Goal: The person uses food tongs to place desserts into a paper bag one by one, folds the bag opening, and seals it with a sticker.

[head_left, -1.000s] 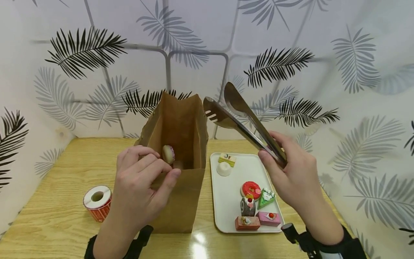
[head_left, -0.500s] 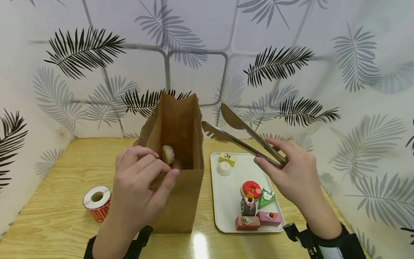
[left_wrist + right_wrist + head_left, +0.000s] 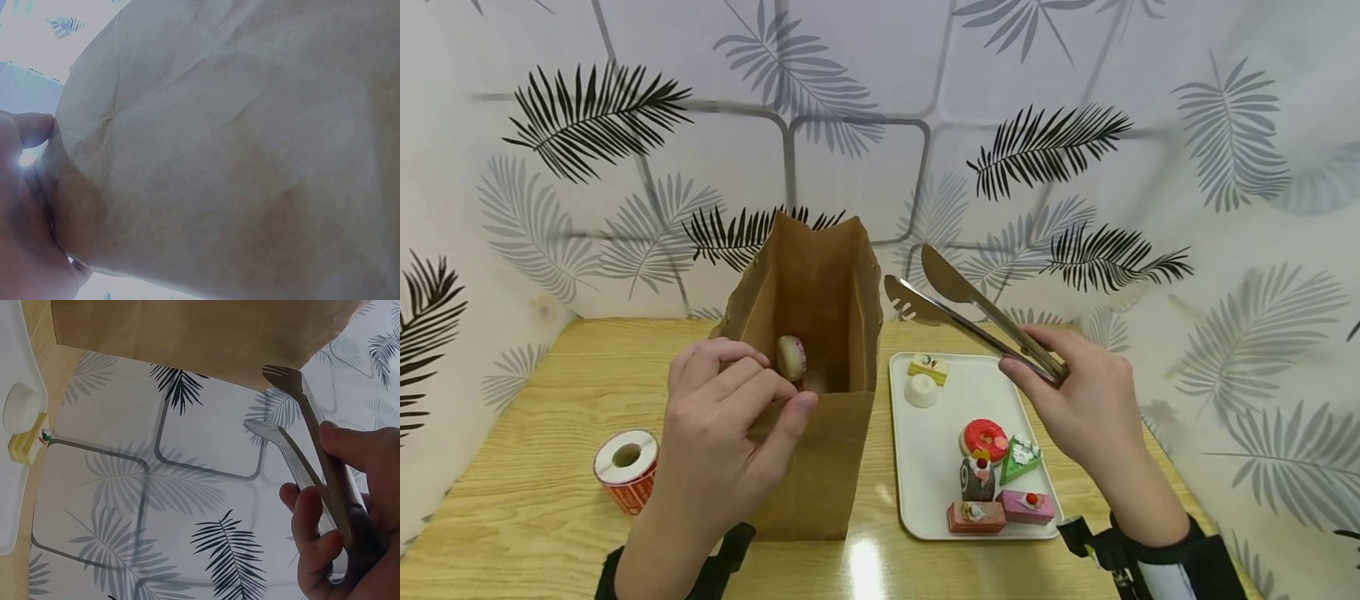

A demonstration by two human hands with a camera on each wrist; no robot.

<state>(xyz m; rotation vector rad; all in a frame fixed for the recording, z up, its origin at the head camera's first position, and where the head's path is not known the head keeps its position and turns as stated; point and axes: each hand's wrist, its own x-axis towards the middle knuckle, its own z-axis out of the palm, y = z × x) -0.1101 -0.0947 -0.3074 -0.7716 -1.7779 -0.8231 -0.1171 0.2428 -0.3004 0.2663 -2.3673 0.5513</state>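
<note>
An upright brown paper bag (image 3: 808, 467) stands open-topped in the middle of the table. At its near left rim, my left hand (image 3: 730, 425) pinches the paper; the left wrist view shows the thumb (image 3: 34, 128) at the bag's edge. Inside the mouth is a pale round doughnut-like piece (image 3: 791, 358) with a purplish side; its lower part is hidden. My right hand (image 3: 1086, 400) grips metal serving tongs (image 3: 977, 321), raised right of the bag above the tray's far end. The tongs' tips, one slotted like a fork, stand apart with nothing between them.
Right of the bag lies a white tray (image 3: 925, 467) with a yellow cake slice (image 3: 928, 367), a white round cake (image 3: 921, 390), a red doughnut (image 3: 985, 439), a roll cake (image 3: 977, 478) and other toy-like pastries. A roll of red labels (image 3: 627, 468) sits left. Leaf-patterned cloth hangs behind.
The tongs have tilted down from their raised position, then shifted slightly right, away from the bag. My left hand has stayed at the bag's rim.
</note>
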